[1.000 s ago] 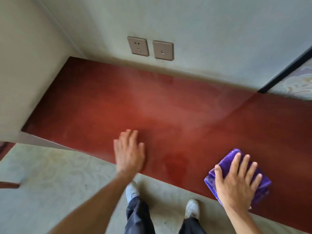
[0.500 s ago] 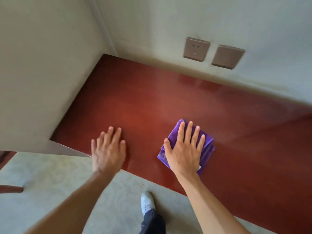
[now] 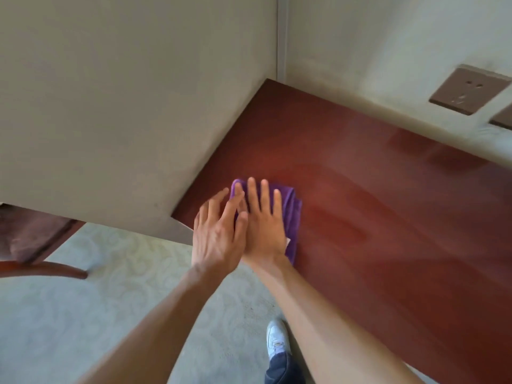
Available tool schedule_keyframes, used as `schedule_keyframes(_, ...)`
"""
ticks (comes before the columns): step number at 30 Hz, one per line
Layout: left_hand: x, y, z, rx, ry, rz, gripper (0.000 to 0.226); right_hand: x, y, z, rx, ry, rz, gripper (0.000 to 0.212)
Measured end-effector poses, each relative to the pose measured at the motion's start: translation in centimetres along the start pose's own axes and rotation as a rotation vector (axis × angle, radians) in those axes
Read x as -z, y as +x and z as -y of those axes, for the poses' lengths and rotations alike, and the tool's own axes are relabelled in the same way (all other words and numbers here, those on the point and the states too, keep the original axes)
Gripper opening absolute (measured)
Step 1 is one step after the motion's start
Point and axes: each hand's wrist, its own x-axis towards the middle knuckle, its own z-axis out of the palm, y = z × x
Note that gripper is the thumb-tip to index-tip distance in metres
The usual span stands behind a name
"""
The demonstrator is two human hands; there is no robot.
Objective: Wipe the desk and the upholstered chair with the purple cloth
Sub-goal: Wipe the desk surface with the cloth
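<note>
Mid-frame I wipe the desk (image 3: pixel 374 231), flat right hand (image 3: pixel 263 228) pressing the purple cloth (image 3: pixel 292 217), left hand (image 3: pixel 216 239) open; next I'd sweep rightward.

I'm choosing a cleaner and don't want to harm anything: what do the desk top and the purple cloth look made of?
Desk top: reddish-brown wood or veneer, glossy finish; it faintly mirrors the wall socket.
Purple cloth: soft plush fabric, probably microfibre; thick folded layers show beside the right hand.
</note>
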Motion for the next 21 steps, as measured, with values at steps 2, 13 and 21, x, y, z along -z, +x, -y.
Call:
schedule_keyframes(2,0.0,0.0,1.1,0.020,0.001,0.102,0.055,-0.5,-0.6,1.7,0.050,-0.035,0.050,0.081)
schedule_keyframes(13,-3.9,0.7,-2.2,-0.052,0.147,0.141,0.052,3.7,-8.9,-18.4,-0.535,-0.082,-0.055,0.081)
schedule_keyframes(21,-4.9,0.9,-2.6,-0.050,0.183,0.132,0.045,5.2,2.9,-22.8,-0.842,0.068,-0.116,0.083)
